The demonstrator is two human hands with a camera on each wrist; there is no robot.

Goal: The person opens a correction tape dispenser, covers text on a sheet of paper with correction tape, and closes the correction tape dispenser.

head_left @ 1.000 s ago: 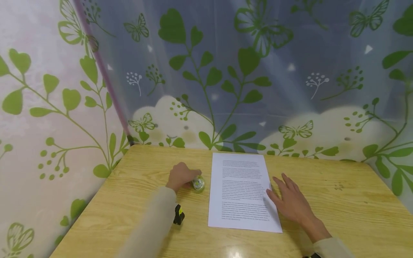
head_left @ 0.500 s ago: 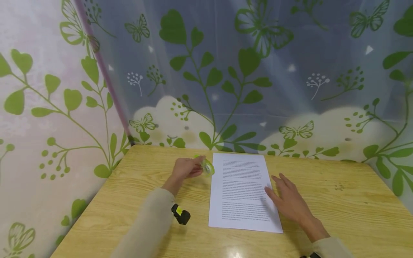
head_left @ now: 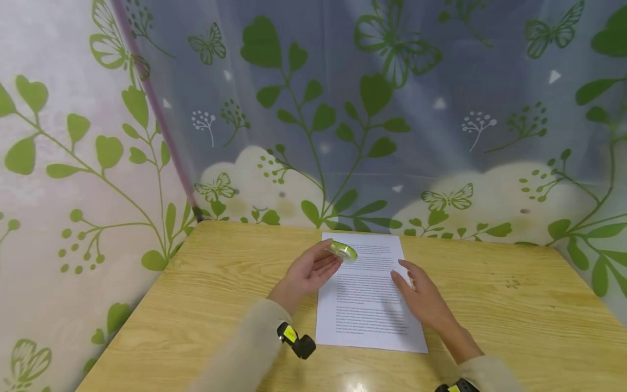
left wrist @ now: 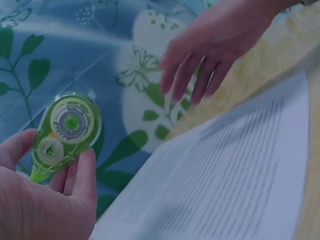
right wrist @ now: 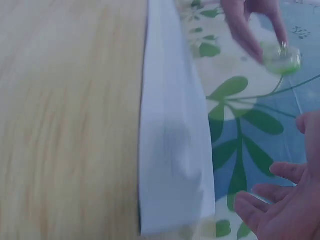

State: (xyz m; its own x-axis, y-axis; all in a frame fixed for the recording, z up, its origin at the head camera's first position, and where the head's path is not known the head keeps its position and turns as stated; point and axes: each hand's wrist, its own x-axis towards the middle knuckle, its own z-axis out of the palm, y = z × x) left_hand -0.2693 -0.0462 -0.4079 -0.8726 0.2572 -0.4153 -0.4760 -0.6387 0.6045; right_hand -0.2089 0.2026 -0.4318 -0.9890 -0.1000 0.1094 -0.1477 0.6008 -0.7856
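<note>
My left hand (head_left: 307, 275) pinches a green see-through correction tape (head_left: 344, 251) between thumb and fingers, held over the upper part of a printed sheet of paper (head_left: 362, 321). In the left wrist view the correction tape (left wrist: 69, 127) shows its round spool and a smaller gear, with a bright green tip at its lower end. My right hand (head_left: 422, 294) hovers at the sheet's right edge, fingers spread and holding nothing. The right wrist view has its loosely bent fingers (right wrist: 272, 200) apart from the tape.
The sheet lies on a light wooden table (head_left: 220, 272). A curtain (head_left: 431, 136) with leaves and butterflies hangs behind the table's back edge, and another patterned cloth (head_left: 73, 179) hangs along the left. Small dark marks (head_left: 512, 283) show on the tabletop at right.
My left hand has lifted the correction tape off the table, carried it right over the paper and turned it. My right hand has shifted slightly left and up.
</note>
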